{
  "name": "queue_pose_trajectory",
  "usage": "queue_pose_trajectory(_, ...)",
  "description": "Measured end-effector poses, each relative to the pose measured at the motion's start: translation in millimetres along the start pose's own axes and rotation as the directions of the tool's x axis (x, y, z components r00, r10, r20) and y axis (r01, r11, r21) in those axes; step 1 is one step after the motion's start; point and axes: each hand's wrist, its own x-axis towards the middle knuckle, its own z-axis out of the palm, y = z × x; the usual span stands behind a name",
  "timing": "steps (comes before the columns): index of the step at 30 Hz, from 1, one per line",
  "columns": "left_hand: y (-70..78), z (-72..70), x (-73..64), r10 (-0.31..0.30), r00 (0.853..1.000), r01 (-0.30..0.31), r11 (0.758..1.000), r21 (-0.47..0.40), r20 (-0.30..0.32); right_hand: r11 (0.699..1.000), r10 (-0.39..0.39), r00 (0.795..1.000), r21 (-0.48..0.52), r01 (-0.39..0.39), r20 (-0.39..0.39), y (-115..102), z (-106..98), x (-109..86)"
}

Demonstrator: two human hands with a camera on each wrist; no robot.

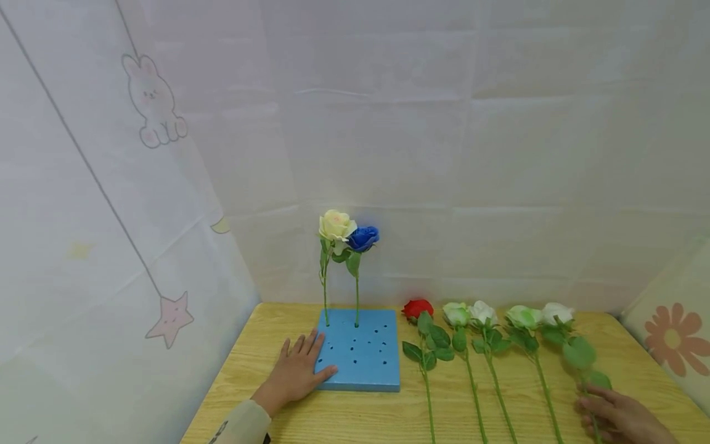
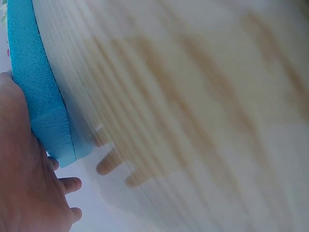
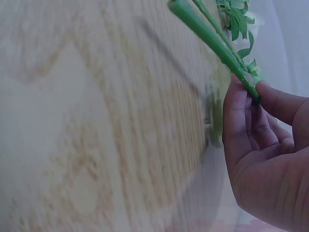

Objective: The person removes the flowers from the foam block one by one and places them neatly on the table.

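Observation:
My left hand (image 1: 296, 373) lies with fingers spread along the left edge of a blue foam block (image 1: 368, 370), its thumb on the block's near corner. Small holes dot the top of the block. A cream rose (image 1: 336, 226) and a blue rose (image 1: 363, 238) stand upright in its back part. At the right end of the table, my right hand (image 1: 624, 416) pinches the green stem (image 3: 212, 41) of the outermost white rose (image 1: 556, 313) between thumb and fingers. In the right wrist view, the stem's cut end points away from the hand, over the wood.
Left of the held flower, a red rose (image 1: 418, 309), two greenish-white roses (image 1: 457, 313) and another white rose (image 1: 482, 312) lie on the wooden table (image 1: 294, 422), stems toward me. A pale printed curtain (image 1: 388, 154) closes off the back and sides.

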Motion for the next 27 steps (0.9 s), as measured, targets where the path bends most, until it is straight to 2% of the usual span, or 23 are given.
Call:
queue_pose_trajectory(5,-1.3,1.3,-0.5,0.000,1.000,0.000,1.000,0.009,0.006,0.997,-0.013,0.995,0.074,0.005,0.097,4,1,3.2)
queue_pose_trajectory(15,0.3,-0.8,-0.6,-0.005,1.000,0.005,1.000,0.008,0.014,0.994,-0.056,0.984,0.101,0.039,0.172,6,3,10.8)
queue_pose_trajectory(17,-0.1,-0.2,-0.8,0.004,1.000,-0.004,1.000,0.002,0.009,0.996,-0.050,0.988,0.084,0.038,0.144,5,5,11.3)
queue_pose_trajectory(21,-2.7,2.4,-0.4,0.023,1.000,-0.023,1.000,0.001,-0.005,1.000,-0.014,0.999,-0.013,0.015,0.034,0,11,11.3)
queue_pose_trajectory(24,-3.7,2.8,0.0,0.021,1.000,-0.021,1.000,0.005,-0.009,0.995,0.015,0.999,-0.100,-0.019,-0.039,-4,14,11.2)
queue_pose_trajectory(27,-3.5,2.4,0.0,0.016,1.000,-0.016,1.000,0.008,-0.007,0.975,0.048,0.991,-0.210,-0.074,-0.123,-8,16,11.0)
